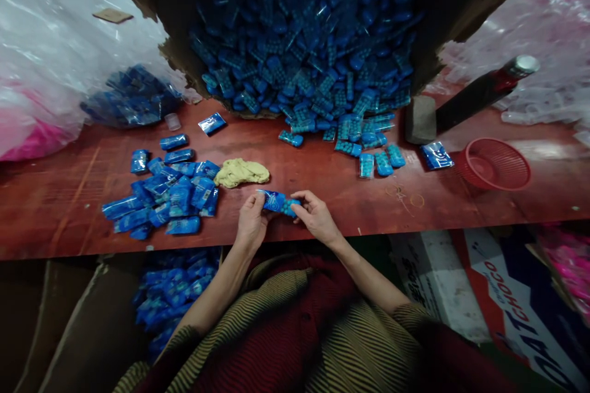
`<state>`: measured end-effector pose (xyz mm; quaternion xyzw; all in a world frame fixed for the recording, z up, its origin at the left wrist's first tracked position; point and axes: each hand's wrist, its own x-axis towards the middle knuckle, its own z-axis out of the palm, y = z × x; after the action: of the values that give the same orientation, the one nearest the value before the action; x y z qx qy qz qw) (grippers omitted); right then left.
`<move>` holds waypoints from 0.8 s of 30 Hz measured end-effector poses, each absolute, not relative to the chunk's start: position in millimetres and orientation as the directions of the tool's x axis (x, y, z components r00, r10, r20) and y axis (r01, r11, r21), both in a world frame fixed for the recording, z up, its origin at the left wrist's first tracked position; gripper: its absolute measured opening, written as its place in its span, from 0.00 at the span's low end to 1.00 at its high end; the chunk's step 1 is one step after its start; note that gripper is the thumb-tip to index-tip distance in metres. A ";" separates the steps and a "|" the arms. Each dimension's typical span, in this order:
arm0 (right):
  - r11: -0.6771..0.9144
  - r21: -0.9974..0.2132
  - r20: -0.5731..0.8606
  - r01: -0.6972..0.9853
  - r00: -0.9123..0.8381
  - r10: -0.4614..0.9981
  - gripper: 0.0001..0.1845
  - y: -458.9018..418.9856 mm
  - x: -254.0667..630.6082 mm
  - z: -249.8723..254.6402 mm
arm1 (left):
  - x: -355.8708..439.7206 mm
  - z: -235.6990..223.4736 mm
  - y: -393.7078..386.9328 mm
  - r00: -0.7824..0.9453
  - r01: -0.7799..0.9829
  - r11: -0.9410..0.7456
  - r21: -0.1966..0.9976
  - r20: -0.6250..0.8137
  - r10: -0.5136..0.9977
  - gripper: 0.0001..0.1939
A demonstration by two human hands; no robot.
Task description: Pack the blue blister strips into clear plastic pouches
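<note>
Over the table's front edge, my left hand (252,221) pinches the left end of a printed blue wrapper (273,200). My right hand (318,216) grips a small blue pack with rows of turquoise bumps (288,206) at the right. The wrapper and the pack meet between my hands; how far one sits inside the other I cannot tell. To the left lies a heap of printed blue packets (179,196). A crumpled pale yellow cloth (242,172) rests just beyond my left hand. Several more bumpy blue packs (382,163) lie farther right.
A big torn carton (428,24) at the back spills blue packs. On the right stand a stone block (420,120), a dark bottle-like object (483,95) and a red plastic basket (495,166). Rubber bands (417,200) lie near the edge. Blue packets (177,288) fill a space below.
</note>
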<state>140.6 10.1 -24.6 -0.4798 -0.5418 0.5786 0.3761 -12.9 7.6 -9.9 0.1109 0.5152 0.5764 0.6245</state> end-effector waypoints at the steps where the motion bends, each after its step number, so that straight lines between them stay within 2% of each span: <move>1: -0.073 -0.987 -0.103 0.143 -0.217 0.971 0.11 8.3 139.7 -25.5 | -12.2 -10.0 7.3 -0.176 -0.628 0.330 0.705 -0.542 0.822 0.15; 4: 0.103 -0.951 0.061 0.291 -0.150 0.987 0.07 4.1 136.7 -24.4 | -9.1 -9.1 6.2 -0.100 -0.689 0.400 0.605 -0.626 0.774 0.09; 7: 0.148 -0.950 0.101 0.274 -0.179 0.979 0.07 2.8 132.8 -23.5 | -7.0 -7.2 5.2 -0.057 -0.696 0.440 0.567 -0.655 0.753 0.06; 10: -0.049 -0.998 -0.058 0.046 -0.203 0.977 0.09 6.2 131.0 -26.4 | -10.2 -5.2 5.5 0.010 -0.654 0.495 0.572 -0.648 0.762 0.06; 12: -0.253 -0.955 -0.205 -0.153 -0.275 0.939 0.13 10.0 131.5 -28.2 | -14.1 -4.5 6.5 0.085 -0.611 0.547 0.572 -0.640 0.764 0.07; 14: -0.378 -0.888 -0.278 -0.262 -0.348 0.895 0.17 13.0 132.1 -27.3 | -16.3 -4.2 7.7 0.139 -0.591 0.569 0.572 -0.622 0.770 0.10; 16: -0.374 -0.882 -0.275 -0.287 -0.331 0.903 0.18 14.5 131.7 -24.1 | -15.1 -3.9 8.7 0.152 -0.612 0.546 0.572 -0.593 0.791 0.12; 19: -0.313 -0.900 -0.260 -0.303 -0.205 0.944 0.17 15.2 129.9 -19.1 | -8.5 -2.0 9.3 0.137 -0.668 0.499 0.552 -0.568 0.812 0.08; 21: -0.336 -0.885 -0.297 -0.322 -0.164 0.941 0.17 15.4 129.3 -18.1 | -4.2 0.5 9.0 0.139 -0.684 0.494 0.537 -0.569 0.810 0.05; 24: -0.305 -0.918 -0.282 -0.254 -0.121 0.952 0.15 13.0 129.3 -18.4 | -1.3 4.3 8.3 0.128 -0.690 0.497 0.527 -0.587 0.800 0.03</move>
<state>129.3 13.0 -18.4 -0.4758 -0.3666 0.6527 0.4617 -1.3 8.3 4.3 0.0633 0.4343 0.4976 0.7482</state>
